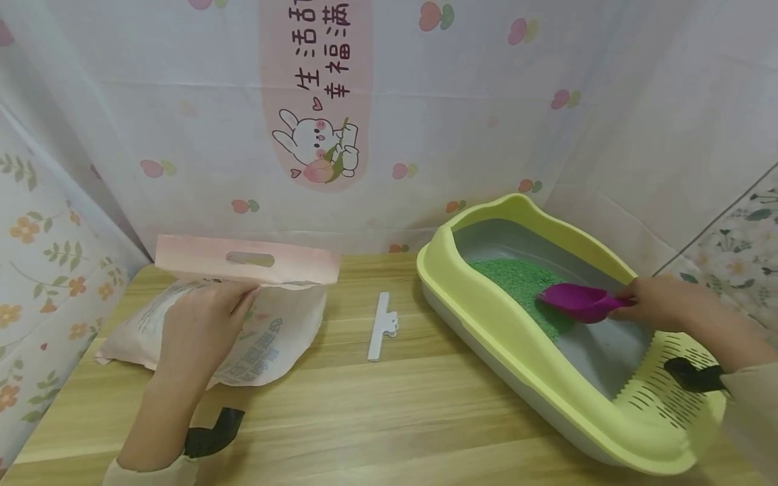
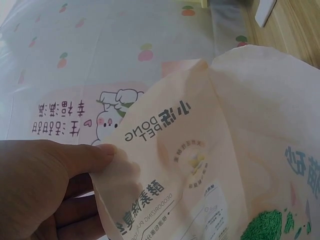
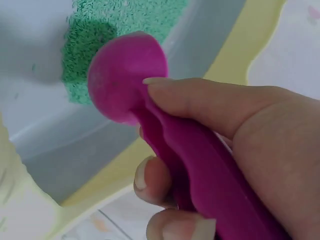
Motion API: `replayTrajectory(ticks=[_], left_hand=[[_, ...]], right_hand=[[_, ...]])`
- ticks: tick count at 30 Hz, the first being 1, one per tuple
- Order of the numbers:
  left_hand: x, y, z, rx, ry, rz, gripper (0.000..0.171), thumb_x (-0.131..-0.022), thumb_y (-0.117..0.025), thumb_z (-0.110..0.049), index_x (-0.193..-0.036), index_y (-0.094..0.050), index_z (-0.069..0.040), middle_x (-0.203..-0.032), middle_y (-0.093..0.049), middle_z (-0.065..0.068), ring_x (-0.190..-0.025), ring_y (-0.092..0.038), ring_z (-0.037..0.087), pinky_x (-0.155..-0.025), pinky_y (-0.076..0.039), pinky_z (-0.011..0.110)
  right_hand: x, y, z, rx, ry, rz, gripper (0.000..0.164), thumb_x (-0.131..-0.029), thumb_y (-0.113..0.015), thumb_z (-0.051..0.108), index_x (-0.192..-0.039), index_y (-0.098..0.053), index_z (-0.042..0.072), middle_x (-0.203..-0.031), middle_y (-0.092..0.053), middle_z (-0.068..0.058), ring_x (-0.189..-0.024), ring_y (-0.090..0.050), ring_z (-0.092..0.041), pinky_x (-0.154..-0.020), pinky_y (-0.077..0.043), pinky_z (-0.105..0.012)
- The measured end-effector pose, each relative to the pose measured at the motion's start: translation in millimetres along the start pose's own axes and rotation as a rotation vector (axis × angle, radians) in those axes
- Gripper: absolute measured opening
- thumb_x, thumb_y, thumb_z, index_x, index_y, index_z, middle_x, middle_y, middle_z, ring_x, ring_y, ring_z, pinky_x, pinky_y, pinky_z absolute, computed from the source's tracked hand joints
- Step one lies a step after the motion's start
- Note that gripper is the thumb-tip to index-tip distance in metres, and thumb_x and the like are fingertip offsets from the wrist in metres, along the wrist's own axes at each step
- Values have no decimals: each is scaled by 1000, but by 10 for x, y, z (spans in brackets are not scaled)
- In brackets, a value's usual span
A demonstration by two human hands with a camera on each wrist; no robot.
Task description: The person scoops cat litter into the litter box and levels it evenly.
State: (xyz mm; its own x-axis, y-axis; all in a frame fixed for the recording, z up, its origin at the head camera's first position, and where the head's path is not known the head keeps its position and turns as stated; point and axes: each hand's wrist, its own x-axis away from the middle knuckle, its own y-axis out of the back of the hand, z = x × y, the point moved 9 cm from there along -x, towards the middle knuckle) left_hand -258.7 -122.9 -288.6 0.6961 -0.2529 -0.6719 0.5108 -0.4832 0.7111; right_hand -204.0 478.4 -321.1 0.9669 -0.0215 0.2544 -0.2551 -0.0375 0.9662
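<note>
My left hand [image 1: 203, 324] pinches the edge of an opened pale pink cat litter bag [image 1: 279, 337] lying at the left of the table. In the left wrist view, thumb and fingers grip the bag's paper wall [image 2: 165, 165], and green pellets [image 2: 262, 227] show inside its mouth. My right hand [image 1: 668, 307] holds a magenta scoop [image 1: 580, 302] by its handle, over the litter box [image 1: 486, 304]. The scoop overlaps the pile of green pellets [image 1: 516, 283] in the head view. Seen from the right wrist, the thumb presses along the handle near the scoop's bowl [image 3: 125, 75].
The litter box has a yellow rim and a slotted step [image 1: 668, 378] at its near right end. Between bag and box a white sealing clip [image 1: 381, 327] lies on the wooden table [image 1: 340, 418]. A printed curtain [image 1: 395, 135] hangs behind.
</note>
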Motion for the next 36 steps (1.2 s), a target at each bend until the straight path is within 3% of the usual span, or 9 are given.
replayTrajectory(ticks=[4, 7, 15, 23, 27, 30, 34, 36], left_hand=[[7, 0, 18, 1, 12, 9, 11, -87, -78, -11, -97, -78, -8, -64, -66, 8, -51, -46, 16, -44, -38, 34], [10, -9, 25, 0, 15, 18, 11, -87, -77, -11, -98, -78, -8, -67, -69, 10, -51, -51, 18, -44, -41, 37], [21, -6, 17, 2, 0, 0, 6, -87, -77, -10, -93, -76, -9, -61, -63, 6, -51, -45, 16, -44, -36, 31], [25, -7, 32, 7, 11, 4, 3, -87, -77, -10, -90, -75, -11, -59, -59, 4, -51, -43, 16, -44, -35, 31], [26, -9, 26, 9, 7, 1, 4, -88, -77, -10, -91, -76, -10, -60, -62, 5, -51, -45, 16, -45, -37, 32], [24, -11, 28, 10, 12, 2, 5, -88, -77, -10, -92, -75, -11, -61, -61, 6, -51, -44, 16, -45, -36, 32], [16, -12, 27, 11, 13, 1, 6, -88, -77, -11, -94, -76, -12, -61, -62, 6, -51, -43, 16, -45, -35, 32], [16, -14, 28, 12, 11, -2, 6, -88, -77, -10, -93, -76, -12, -61, -62, 6, -51, -43, 16, -45, -36, 32]], right_hand=[[52, 107, 94, 63, 7, -33, 15, -91, -70, 34, -91, -76, 20, -64, -49, 7, -61, -42, -13, -56, -30, -29], [119, 168, 143, 69, -3, -20, 18, -91, -70, 36, -95, -77, 20, -65, -50, 7, -62, -42, -13, -56, -30, -30], [315, 406, 228, 41, -63, -34, 48, -91, -71, 39, -116, -72, -2, -68, -55, 4, -60, -46, -16, -53, -34, -30], [508, 699, 474, 32, -97, -134, 63, -95, -66, 43, -134, -59, -6, -60, -43, 2, -54, -40, -15, -50, -29, -26], [592, 799, 613, 43, -90, -222, 64, -97, -64, 46, -136, -58, -4, -60, -41, 2, -56, -37, -15, -52, -27, -26], [683, 868, 757, 57, -67, -343, 60, -96, -65, 48, -132, -63, 0, -57, -39, 3, -54, -34, -13, -51, -25, -26], [805, 878, 969, -3, -56, -473, 49, -96, -67, 46, -122, -70, 4, -55, -38, 4, -49, -32, -12, -47, -24, -26], [841, 828, 1078, -62, -66, -490, 45, -96, -66, 47, -119, -70, 8, -55, -38, 4, -48, -33, -11, -44, -24, -26]])
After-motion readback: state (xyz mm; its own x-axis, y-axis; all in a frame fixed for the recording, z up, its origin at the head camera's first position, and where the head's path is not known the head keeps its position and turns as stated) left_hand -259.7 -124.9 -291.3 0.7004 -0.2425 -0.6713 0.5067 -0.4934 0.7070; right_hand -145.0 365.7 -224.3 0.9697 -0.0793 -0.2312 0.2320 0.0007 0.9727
